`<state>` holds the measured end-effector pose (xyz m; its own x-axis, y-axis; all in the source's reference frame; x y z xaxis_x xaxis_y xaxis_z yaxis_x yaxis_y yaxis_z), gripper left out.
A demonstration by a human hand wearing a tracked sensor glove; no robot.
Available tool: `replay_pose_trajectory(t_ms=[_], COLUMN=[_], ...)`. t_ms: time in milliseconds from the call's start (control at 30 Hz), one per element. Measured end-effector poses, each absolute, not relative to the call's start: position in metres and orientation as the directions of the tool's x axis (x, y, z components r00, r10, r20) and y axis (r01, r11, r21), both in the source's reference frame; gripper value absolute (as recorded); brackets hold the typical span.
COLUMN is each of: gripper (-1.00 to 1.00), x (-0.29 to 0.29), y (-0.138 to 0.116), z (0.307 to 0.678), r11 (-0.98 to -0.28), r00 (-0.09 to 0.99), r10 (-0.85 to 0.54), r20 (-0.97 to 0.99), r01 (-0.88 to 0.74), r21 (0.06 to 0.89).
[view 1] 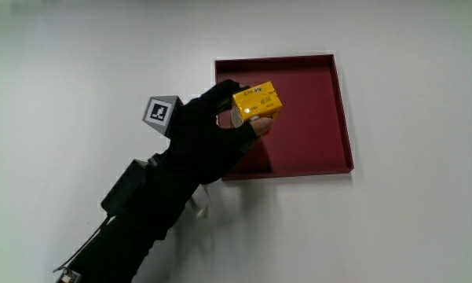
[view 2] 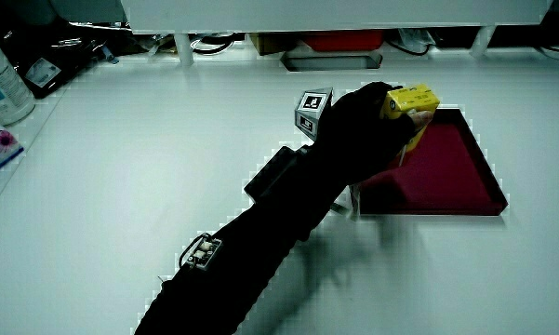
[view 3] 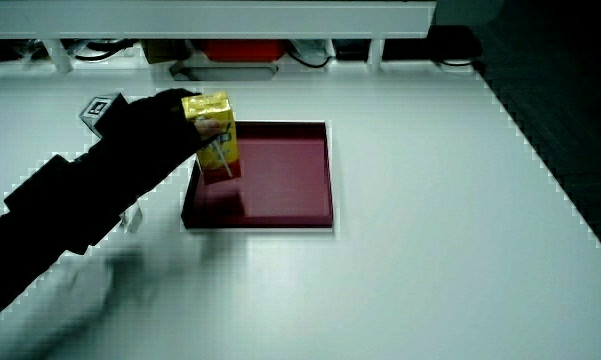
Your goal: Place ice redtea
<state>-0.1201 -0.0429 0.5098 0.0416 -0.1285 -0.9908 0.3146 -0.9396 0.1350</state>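
Observation:
The ice red tea is a yellow drink carton (view 1: 257, 102), held upright in the air by the gloved hand (view 1: 212, 134). The hand's fingers wrap the carton (view 2: 409, 100) near its upper part, above the edge of a dark red square tray (view 1: 314, 118). In a side view the carton (view 3: 215, 138) hangs over the tray (view 3: 280, 185) close to its rim, with a straw visible on its face. The patterned cube (view 1: 162, 112) sits on the back of the hand. The tray (view 2: 446, 167) holds nothing else.
The tray lies on a white table (view 1: 408, 228). A low partition with boxes and cables under it (view 2: 335, 42) runs along the table's edge farthest from the person. A bottle (view 2: 2, 79) stands at the table's edge in a side view.

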Motion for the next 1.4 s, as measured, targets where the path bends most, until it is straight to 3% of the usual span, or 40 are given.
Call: replay_pose_trajectory(t_ms=[300,800,1067,1400], gripper=[0.00,0.00,-0.42,-0.95], x=[-0.118,-0.117,-0.119,-0.137], y=[-0.038,-0.036,-0.032,-0.025], z=[0.534,0.543,0.540,0.514], r11=[-0.930,-0.924,-0.922,-0.897], r00=[0.019,-0.026,-0.064,-0.012], r10=[-0.196,-0.210,-0.239,-0.221], r20=[-0.981,-0.977,-0.969,-0.975], r01=[0.314,0.332,0.327,0.396], r21=[0.192,0.190,0.206,0.198])
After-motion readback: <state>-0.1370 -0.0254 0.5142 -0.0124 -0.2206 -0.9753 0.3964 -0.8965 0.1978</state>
